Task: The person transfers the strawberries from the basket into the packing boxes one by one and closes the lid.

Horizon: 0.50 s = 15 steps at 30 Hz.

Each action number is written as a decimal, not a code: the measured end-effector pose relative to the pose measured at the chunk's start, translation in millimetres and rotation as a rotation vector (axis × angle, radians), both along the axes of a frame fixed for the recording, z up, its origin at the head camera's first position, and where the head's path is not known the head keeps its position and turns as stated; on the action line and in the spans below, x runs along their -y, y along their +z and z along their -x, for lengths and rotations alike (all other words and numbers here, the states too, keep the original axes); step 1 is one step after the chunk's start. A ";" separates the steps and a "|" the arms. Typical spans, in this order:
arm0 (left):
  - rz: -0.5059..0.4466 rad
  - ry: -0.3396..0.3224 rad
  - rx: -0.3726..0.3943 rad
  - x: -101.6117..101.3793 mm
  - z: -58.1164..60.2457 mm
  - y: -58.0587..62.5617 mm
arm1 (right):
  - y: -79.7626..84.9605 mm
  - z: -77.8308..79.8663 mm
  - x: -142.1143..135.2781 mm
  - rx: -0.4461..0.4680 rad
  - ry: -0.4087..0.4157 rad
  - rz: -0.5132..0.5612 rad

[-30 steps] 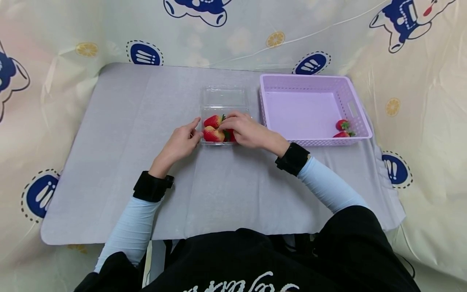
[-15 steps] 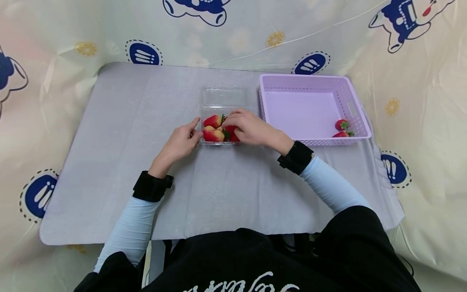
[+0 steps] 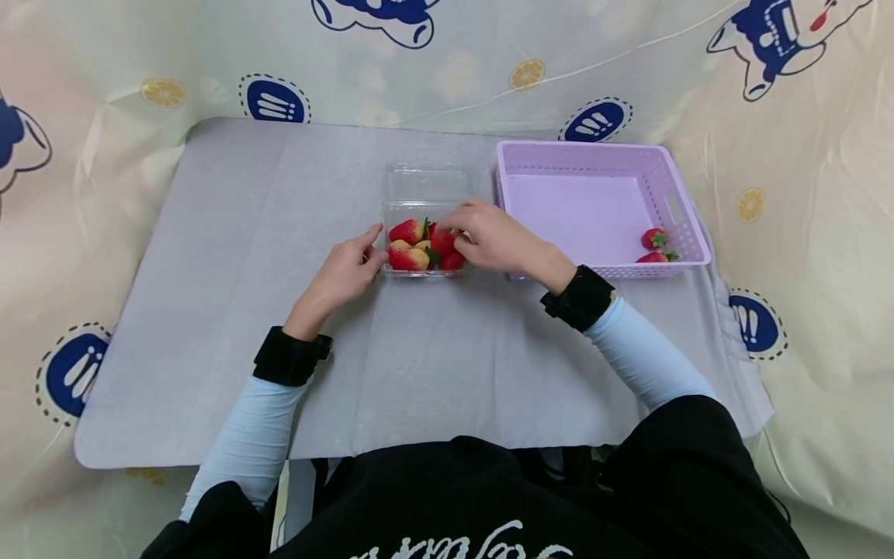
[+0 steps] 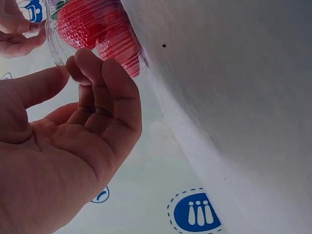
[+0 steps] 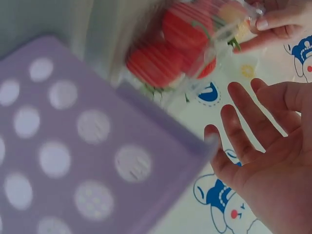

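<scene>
In the head view a clear plastic clamshell box lies with its lid folded back. Several red and pale-yellow strawberries fill its near half. My left hand is at the box's left side; in the left wrist view its thumb and curled fingers pinch the rim. Over the box's right side is my right hand, its fingertips close to the strawberries. From the right wrist view, that right hand has spread, slightly bent fingers and nothing in its grasp.
A lilac perforated basket stands to the right of the box. Two strawberries lie in its near right corner. Grey cloth covers the table, and a printed curtain hangs behind it.
My right hand has drawn back to the right and slightly away from me, uncovering more red strawberries on the box's right side. The left hand has stayed in place.
</scene>
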State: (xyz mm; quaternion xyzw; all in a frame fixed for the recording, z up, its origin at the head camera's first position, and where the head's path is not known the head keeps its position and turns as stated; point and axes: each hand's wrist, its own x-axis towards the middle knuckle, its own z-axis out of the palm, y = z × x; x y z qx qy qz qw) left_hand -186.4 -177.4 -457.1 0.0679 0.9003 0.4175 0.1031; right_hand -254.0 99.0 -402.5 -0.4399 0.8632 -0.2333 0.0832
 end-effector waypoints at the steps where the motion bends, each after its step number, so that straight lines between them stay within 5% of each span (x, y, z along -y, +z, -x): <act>1: -0.001 0.000 -0.001 -0.1 0.0 0.4 | 1.7 0.8 -1.4 -0.003 -0.007 0.001; 15: 0.002 0.000 -0.008 -0.6 -1.1 2.1 | 19.8 12.6 -29.5 -0.092 -0.119 -0.057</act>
